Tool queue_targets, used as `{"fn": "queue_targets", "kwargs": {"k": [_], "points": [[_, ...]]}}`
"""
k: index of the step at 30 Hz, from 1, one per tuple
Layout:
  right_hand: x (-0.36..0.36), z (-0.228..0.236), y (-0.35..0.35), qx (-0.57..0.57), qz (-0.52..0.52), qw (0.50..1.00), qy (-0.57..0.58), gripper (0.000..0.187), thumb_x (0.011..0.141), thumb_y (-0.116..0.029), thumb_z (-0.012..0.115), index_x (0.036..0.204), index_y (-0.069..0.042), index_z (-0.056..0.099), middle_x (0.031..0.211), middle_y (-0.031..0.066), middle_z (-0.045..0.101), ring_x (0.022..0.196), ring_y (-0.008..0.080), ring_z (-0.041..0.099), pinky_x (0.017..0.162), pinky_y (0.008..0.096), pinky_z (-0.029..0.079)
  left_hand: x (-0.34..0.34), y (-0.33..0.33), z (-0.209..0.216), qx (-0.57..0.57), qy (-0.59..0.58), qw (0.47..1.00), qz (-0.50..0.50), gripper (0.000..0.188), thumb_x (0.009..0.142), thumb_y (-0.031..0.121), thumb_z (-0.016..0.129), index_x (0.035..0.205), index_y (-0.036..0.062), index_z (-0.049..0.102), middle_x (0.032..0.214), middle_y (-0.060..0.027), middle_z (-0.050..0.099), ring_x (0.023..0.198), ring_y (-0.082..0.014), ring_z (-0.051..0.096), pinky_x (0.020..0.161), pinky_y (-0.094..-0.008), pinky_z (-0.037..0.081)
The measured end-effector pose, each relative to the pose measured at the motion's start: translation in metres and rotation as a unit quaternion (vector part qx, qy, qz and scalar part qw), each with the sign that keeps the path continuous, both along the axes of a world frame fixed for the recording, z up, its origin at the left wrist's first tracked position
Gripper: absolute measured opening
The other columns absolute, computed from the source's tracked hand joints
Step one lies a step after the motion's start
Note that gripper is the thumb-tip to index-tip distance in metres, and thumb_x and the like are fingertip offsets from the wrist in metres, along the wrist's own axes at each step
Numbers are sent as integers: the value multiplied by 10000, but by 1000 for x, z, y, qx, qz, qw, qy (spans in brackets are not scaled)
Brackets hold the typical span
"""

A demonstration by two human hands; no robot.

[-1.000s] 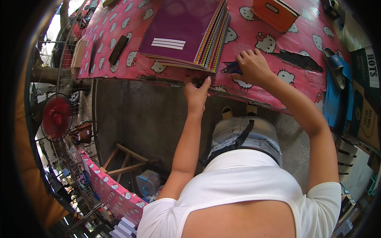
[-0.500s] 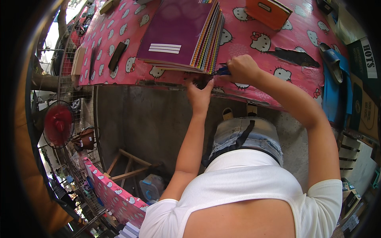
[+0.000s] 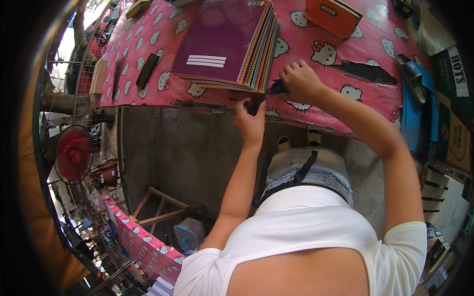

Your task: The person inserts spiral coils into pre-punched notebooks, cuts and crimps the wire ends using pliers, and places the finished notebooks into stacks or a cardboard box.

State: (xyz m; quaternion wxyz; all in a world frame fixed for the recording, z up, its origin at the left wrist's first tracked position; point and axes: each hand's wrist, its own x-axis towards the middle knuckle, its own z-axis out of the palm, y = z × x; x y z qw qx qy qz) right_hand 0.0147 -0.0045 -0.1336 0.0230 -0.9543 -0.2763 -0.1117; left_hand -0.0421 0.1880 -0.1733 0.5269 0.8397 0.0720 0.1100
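A stack of spiral notebooks [image 3: 219,47] with a purple cover on top and several coloured coils along its right side lies at the table's near edge. By its lower right corner, my left hand [image 3: 251,126] is closed, thumb and fingers around a small dark thing [image 3: 254,105] whose kind I cannot make out. To the right of that corner, my right hand [image 3: 302,85] is curled over a dark blue hand tool [image 3: 278,89], its narrow end toward the notebooks' corner. The palm hides most of the tool, and the fingers look loosely bent.
Pink patterned covering with a torn dark patch [image 3: 368,71] spreads over the table. An orange box-like object [image 3: 333,17] stands at the back right, a dark oblong item [image 3: 146,70] lies left. Blue slippers [image 3: 412,76] rest at the right edge. A red fan [image 3: 74,154] stands left.
My right hand has loosened from a tight fist; its fingers now reach further up and forward over the tool. My left hand stays by the corner, almost unmoved.
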Motion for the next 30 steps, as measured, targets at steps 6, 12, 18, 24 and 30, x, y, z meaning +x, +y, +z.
{"fn": "queue_targets", "kwargs": {"k": [6,12,18,24,30], "points": [[3,2,-1,1,-15,996,91,648,728,-646,605,829,-8,646,743,124,628,703,306,632,656,395,476,3,-6,-6,37,-48,998,-14,355,761,144,775,992,13,540,799,-87,653,599,-114,606,466,-253,500],[8,32,-12,-62,-38,953,295,594,742,-602,624,860,-21,657,843,128,668,792,328,653,711,432,487,5,-4,14,38,-10,999,-24,317,759,119,770,975,26,557,787,-73,655,644,-107,619,499,-244,503],[8,-9,-83,76,-120,990,-4,676,761,-538,646,1150,7,554,1248,197,515,1219,331,449,1053,477,290,-4,-10,57,-462,319,821,-106,152,856,106,668,975,61,584,860,-58,650,739,-121,642,504,-223,506],[0,-35,-86,163,-166,973,-10,681,753,-488,667,1232,-28,514,1327,138,479,1273,334,397,1093,486,234,62,-57,108,-640,396,641,-152,110,928,75,542,984,-13,579,898,-86,630,850,-208,644,715,-271,606],[0,-28,-86,183,-170,968,18,658,738,-471,681,1210,-33,546,1317,134,496,1269,316,408,1086,484,249,199,-137,115,-752,250,609,-30,51,883,-21,542,920,-45,516,859,-129,577,785,-263,607,765,-402,577]]}}
